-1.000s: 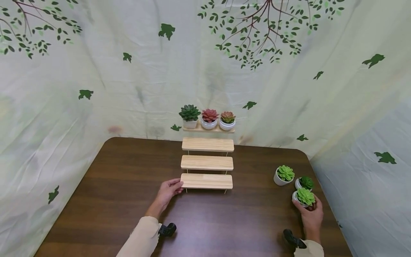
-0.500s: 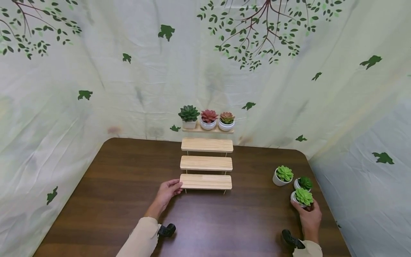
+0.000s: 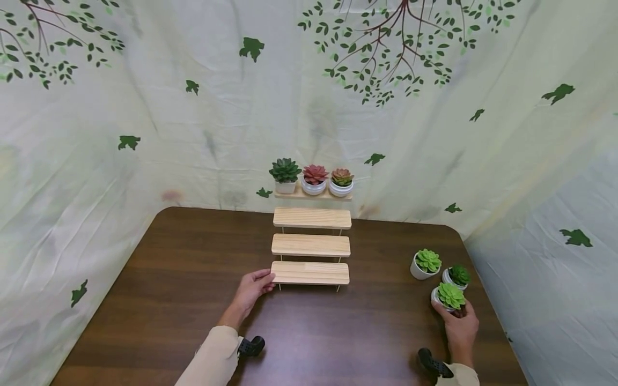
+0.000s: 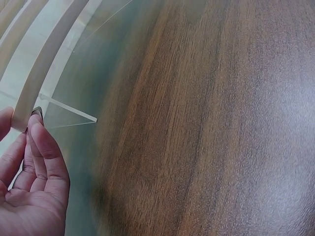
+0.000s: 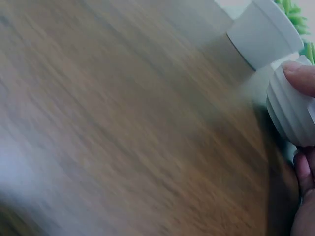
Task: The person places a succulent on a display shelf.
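Observation:
A tiered wooden shelf (image 3: 310, 273) with pale planks stands mid-table in the head view. My left hand (image 3: 251, 289) pinches the left end of its lowest plank, thumb above and fingers beneath; the left wrist view shows the plank (image 4: 42, 59) between them. At the right, my right hand (image 3: 462, 328) grips a light-green succulent (image 3: 451, 295) by its ribbed white pot (image 5: 288, 105). Close behind it are a darker green potted succulent (image 3: 459, 275) and another light-green succulent in a smooth white pot (image 3: 426, 262).
Three potted succulents line the top plank: dark green (image 3: 285, 170), red (image 3: 315, 175) and orange-green (image 3: 342, 178). The brown table (image 3: 193, 252) has rounded far corners. A leaf-printed cloth (image 3: 217, 123) hangs behind it and along the sides.
My right hand has shifted slightly left with the light-green succulent, away from the darker one. The left hand keeps its pinch on the plank.

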`<action>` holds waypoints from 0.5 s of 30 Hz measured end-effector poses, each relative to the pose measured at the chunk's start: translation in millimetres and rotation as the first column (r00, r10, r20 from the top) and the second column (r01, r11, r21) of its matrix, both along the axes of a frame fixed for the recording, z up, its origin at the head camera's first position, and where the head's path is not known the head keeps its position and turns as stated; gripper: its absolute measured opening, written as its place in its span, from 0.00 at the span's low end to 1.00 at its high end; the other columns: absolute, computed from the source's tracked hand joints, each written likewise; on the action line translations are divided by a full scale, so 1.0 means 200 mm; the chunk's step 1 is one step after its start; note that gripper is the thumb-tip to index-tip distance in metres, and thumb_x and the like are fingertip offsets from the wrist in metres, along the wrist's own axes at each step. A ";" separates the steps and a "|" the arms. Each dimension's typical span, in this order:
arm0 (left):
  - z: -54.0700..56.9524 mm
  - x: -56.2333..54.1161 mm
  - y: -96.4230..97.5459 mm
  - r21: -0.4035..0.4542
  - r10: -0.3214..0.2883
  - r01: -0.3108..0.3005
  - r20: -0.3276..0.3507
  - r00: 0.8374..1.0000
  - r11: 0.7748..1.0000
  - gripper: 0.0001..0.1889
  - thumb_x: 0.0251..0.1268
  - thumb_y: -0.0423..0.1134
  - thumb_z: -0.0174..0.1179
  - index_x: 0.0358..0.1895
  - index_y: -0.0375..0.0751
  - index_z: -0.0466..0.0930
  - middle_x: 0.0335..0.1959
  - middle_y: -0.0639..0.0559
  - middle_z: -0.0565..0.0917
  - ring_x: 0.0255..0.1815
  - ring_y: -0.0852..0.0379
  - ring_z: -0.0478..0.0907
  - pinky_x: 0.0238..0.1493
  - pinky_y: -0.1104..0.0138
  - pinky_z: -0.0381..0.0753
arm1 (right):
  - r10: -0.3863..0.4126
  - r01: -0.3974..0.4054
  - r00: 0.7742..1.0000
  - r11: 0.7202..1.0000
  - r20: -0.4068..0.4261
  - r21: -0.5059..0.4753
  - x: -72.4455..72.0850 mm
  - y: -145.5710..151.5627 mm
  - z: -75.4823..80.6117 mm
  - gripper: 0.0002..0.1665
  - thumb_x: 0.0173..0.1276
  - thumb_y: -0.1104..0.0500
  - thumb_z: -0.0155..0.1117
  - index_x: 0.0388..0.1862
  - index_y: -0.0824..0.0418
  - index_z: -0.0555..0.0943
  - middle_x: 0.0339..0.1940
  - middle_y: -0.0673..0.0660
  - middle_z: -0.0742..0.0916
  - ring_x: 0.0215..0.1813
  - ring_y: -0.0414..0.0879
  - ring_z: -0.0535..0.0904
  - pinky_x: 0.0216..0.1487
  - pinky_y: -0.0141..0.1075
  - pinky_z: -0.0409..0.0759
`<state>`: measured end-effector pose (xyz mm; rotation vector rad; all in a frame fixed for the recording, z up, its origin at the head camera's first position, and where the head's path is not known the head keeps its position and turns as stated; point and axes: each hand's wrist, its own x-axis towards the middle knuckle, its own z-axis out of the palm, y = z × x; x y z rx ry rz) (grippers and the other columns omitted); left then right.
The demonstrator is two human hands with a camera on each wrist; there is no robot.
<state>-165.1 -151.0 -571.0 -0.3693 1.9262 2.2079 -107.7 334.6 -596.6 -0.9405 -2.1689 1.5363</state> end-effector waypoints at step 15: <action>0.01 0.00 0.00 0.004 -0.002 0.002 0.006 1.000 1.000 0.19 0.69 0.27 0.55 0.57 0.14 0.68 0.31 0.49 0.83 0.29 0.61 0.78 0.34 0.73 0.81 | 0.180 -0.183 0.981 0.982 -0.073 -0.050 -0.06 -0.16 0.08 0.45 0.53 0.61 0.77 0.68 0.66 0.66 0.66 0.64 0.73 0.68 0.56 0.67 0.49 0.14 0.68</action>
